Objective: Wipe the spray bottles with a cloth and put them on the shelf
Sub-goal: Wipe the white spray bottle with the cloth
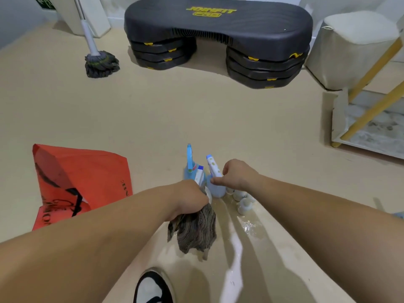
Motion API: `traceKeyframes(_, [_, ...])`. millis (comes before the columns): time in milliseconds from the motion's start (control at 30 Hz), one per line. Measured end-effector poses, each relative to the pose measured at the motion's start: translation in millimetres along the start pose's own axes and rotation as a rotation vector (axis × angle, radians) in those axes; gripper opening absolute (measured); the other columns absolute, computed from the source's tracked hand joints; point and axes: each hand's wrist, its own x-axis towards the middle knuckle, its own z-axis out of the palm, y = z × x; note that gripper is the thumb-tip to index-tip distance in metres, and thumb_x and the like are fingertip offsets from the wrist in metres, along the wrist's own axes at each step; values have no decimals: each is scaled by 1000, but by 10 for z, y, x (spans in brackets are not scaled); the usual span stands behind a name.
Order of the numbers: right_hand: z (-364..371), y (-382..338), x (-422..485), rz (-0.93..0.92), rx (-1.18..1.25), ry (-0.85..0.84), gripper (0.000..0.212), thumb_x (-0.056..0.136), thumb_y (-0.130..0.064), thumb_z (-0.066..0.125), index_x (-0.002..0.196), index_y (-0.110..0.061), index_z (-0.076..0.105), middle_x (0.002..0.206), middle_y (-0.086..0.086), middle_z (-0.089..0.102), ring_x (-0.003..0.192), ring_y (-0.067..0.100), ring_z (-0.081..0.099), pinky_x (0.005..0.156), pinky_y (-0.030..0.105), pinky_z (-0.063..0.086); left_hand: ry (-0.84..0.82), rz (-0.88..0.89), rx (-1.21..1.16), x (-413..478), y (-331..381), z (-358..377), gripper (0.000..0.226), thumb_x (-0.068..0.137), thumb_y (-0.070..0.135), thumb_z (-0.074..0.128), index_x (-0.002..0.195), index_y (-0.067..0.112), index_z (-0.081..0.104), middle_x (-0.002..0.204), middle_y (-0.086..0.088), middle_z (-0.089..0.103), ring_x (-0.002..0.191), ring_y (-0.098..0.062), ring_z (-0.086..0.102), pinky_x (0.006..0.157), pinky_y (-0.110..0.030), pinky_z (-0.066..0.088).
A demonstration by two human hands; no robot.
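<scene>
Three spray bottles (189, 169) huddle mid-floor (153, 117). The left hand (192, 197) is fisted round the striped cloth (194, 232), which dangles right beside them. The right hand (236, 176) pinches the dotted white trigger head of the rightmost bottle (216, 191). Small white pieces (243, 203) sit just right of the cluster, and a red bag (80, 182) sprawls to the left. The shelf (380, 130) waits at the floor's right edge. A black step platform (218, 36), mop (101, 63) and white stool (354, 49) line the far edge.

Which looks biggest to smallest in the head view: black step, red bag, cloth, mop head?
Largest first: black step, red bag, then cloth and mop head; these look close, and the cloth is nearer, so unsure.
</scene>
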Motion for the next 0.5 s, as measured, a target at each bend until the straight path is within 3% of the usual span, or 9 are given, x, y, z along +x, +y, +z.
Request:
traceKeyframes(167, [162, -64, 94, 67, -27, 92, 40, 85, -58, 65, 76, -23, 49, 75, -4, 55, 69, 18, 54, 58, 29, 35, -13, -11, -4, 124, 16, -36, 27, 99, 20, 52, 116, 5, 68, 120, -20, 69, 109, -33, 70, 102, -44, 58])
traceKeyframes(267, [137, -108, 133, 67, -37, 165, 40, 89, -54, 61, 71, -22, 43, 72, -3, 51, 70, 21, 54, 57, 28, 35, 0, 10, 5, 156, 48, -52, 27, 99, 18, 50, 113, 2, 66, 115, -20, 68, 92, -28, 62, 88, -36, 54])
traceKeyframes(367, [81, -86, 151, 28, 26, 164, 42, 92, -50, 62, 69, -20, 42, 68, -3, 47, 64, 20, 49, 53, 29, 30, 11, 14, 5, 168, 78, -63, 22, 100, 16, 49, 108, 1, 64, 108, -18, 64, 88, -26, 55, 79, -34, 47])
traceKeyframes(500, [-147, -80, 76, -55, 199, 180, 47, 93, -42, 64, 62, -16, 40, 60, -1, 39, 60, 22, 41, 54, 31, 27, 32, 30, -4, 109, 110, -100, 31, 102, 12, 48, 127, -1, 60, 113, -14, 61, 89, -23, 54, 71, -25, 45])
